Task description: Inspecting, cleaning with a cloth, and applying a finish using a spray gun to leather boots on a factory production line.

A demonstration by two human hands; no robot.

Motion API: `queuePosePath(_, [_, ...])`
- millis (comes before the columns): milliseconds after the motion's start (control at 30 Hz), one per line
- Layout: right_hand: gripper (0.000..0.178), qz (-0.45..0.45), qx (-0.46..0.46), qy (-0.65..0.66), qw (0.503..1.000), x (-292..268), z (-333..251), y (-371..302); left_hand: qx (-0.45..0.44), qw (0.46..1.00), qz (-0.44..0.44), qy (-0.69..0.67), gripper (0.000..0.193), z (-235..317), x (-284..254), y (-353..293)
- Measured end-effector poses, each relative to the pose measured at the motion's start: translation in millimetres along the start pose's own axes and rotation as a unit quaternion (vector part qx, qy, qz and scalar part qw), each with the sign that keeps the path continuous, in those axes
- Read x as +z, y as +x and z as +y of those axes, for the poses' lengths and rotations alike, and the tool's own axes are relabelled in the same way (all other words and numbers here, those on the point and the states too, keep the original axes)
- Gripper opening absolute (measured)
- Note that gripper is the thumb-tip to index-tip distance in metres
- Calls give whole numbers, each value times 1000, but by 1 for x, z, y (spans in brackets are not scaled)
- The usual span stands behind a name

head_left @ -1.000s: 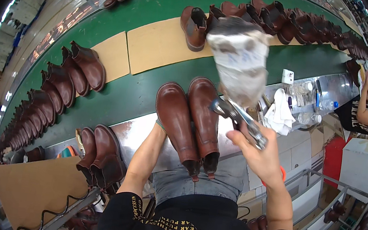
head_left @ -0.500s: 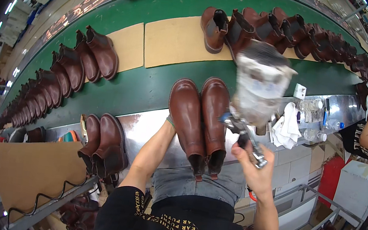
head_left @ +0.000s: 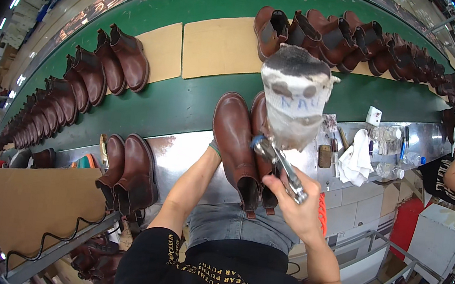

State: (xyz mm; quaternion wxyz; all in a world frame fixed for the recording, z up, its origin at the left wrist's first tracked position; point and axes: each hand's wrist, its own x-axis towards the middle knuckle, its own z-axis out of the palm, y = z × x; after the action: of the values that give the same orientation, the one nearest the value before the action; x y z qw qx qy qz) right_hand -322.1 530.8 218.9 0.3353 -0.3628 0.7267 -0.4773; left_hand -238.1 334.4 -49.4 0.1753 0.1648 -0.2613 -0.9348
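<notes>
A pair of brown leather ankle boots (head_left: 234, 131) is in front of me, toes pointing away and openings towards my lap, overhanging the bench's near edge. My left forearm (head_left: 191, 180) reaches under them; the boots hide the left hand and its fingers, but the pair appears held up from below. My right hand (head_left: 298, 207) is closed round a metal spray gun (head_left: 280, 168), over the right boot. A stained white cloth cover (head_left: 295, 102) wraps the gun's cup and hides part of the right boot's toe.
Rows of brown boots stand on the green bench at left (head_left: 84, 82) and right (head_left: 336, 39). Another pair (head_left: 135, 173) is near my left arm. A white rag (head_left: 357, 158), a brush (head_left: 325, 156) and clear bottles (head_left: 389, 170) lie at right. An orange-red coiled hose (head_left: 322, 213) hangs beside my right wrist.
My right hand has brought the spray gun left, closer over the right boot. The cloth-covered cup now covers that boot's toe. The coiled hose has come into sight.
</notes>
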Motion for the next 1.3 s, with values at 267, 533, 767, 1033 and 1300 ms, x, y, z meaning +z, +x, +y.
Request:
queuePosePath(267, [23,182,63,58,980,-16,72,-11,1,1000,7,11,31,-14,2,-34])
queuePosePath(533, [34,205,122,29,971,-8,221,23,26,997,74,26,28,8,-6,-24])
queuePosePath(767, [36,289,-51,-215,931,5,199,-20,104,808,398,421,29,15,42,-131])
queuePosePath(1033, [45,70,99,-72,990,24,205,-14,-51,909,349,223,42,-55,54,-150])
queuePosePath(1300, [31,42,146,-88,984,-7,178,-27,206,837,286,419,26,21,180,-165])
